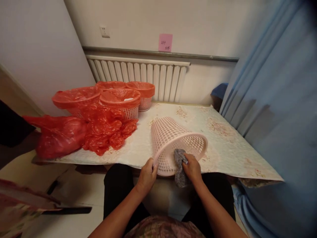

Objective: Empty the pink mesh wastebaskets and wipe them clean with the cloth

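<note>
- Left hand [147, 177]: fingers closed round the rim of a pale pink perforated plastic wastebasket [167, 130], which lies tipped on its side just ahead of both hands, mouth towards them.
- Right hand [192, 168]: closed on a crumpled grey cloth [180, 162] at the basket's mouth.
- Beyond the left hand, to its left: crumpled red plastic bags [101, 129], then red-lined wastebaskets [132, 113].
- Well beyond both hands: pink note [165, 43] on the wall, its handwriting too small to read surely.

Looks like a plain domestic room: white radiator [137, 71], 1 wall socket [104, 32], long blue curtain [272, 89] and flower-patterned table [230, 145].
</note>
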`<state>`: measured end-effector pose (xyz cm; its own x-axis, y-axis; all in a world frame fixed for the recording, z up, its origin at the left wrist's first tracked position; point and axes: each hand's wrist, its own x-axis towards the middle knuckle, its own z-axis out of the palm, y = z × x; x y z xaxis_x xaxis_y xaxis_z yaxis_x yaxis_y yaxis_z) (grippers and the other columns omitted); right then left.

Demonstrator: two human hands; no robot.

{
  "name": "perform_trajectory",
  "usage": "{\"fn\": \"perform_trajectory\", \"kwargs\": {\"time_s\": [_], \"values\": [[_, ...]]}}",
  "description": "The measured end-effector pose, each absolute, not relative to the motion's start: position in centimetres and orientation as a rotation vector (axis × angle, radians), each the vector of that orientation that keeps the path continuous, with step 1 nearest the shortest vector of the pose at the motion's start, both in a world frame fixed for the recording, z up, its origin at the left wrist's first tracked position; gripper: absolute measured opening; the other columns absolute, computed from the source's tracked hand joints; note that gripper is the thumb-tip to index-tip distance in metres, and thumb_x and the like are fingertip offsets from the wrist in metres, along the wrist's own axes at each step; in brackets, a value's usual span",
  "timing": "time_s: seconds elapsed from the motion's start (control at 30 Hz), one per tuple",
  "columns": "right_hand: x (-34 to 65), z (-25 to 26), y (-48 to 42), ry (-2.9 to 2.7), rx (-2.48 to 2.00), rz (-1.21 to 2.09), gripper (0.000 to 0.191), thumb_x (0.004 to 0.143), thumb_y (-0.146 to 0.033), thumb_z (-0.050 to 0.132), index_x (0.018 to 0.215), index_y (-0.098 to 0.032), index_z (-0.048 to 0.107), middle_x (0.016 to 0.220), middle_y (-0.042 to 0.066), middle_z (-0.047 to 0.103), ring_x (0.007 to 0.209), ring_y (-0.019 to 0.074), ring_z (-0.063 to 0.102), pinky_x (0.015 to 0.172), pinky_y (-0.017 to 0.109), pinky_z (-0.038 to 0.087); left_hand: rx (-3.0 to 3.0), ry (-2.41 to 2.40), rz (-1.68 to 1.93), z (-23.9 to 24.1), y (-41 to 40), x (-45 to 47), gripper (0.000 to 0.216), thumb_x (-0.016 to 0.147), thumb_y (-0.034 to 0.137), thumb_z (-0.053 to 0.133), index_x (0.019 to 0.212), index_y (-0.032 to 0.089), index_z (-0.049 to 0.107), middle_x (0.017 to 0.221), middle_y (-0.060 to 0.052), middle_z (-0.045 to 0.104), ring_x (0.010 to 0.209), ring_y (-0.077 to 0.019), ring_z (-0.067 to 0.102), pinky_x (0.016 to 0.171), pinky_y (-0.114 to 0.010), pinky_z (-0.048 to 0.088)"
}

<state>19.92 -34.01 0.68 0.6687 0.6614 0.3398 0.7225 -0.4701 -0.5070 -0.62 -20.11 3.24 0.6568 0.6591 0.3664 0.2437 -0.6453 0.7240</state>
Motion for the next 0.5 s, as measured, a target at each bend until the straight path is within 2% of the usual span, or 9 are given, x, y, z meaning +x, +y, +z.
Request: {"fn": "perform_trajectory", "kwargs": {"time_s": [0.1,0.23,0.4,0.5], "values": [[19.3,4.6,-35.7,-0.925,-1.993,-0.424,0.039,0.080,-0.022,0.050,0.116,-0.018,0.061,0.112,0.011,0.064,0.107,0.0238,0.058,0.097,0.038,0.045,2.264,0.680,0.819,3.9,-20.2,0.0,0.014,0.089,0.026,0.039,0.076,0.022,0.042,0.069,0.001,0.049,0.063,-0.0151,0.048,0.061,-0.027,0.038],[17.0,10.7,-36.5,-0.955,-1.709,-0.858,0.037,0.080,-0.021,0.054,0.116,-0.020,0.059,0.110,0.009,0.061,0.106,0.0246,0.058,0.096,0.045,0.045,2.313,0.656,0.787,4.7,-20.3,0.5,0.014,0.090,0.025,0.038,0.077,0.022,0.043,0.069,0.001,0.050,0.062,-0.0151,0.049,0.059,-0.026,0.038],[14.9,14.8,-34.6,-1.406,-1.545,-0.999,0.039,0.082,-0.017,0.054,0.119,-0.027,0.060,0.113,0.009,0.057,0.105,0.0251,0.055,0.090,0.045,0.045,2.393,0.646,0.766,5.3,-20.3,0.8,0.012,0.089,0.021,0.038,0.080,0.021,0.047,0.075,-0.002,0.058,0.068,-0.0173,0.056,0.064,-0.029,0.043],[14.5,15.5,-32.5,-1.700,-1.662,-0.969,0.032,0.086,-0.018,0.054,0.116,-0.027,0.063,0.118,0.010,0.059,0.114,0.0280,0.049,0.095,0.048,0.040,2.391,0.656,0.749,5.5,-20.2,0.9,0.011,0.086,0.017,0.040,0.087,0.019,0.050,0.084,-0.007,0.063,0.078,-0.0208,0.061,0.070,-0.032,0.046]]}}
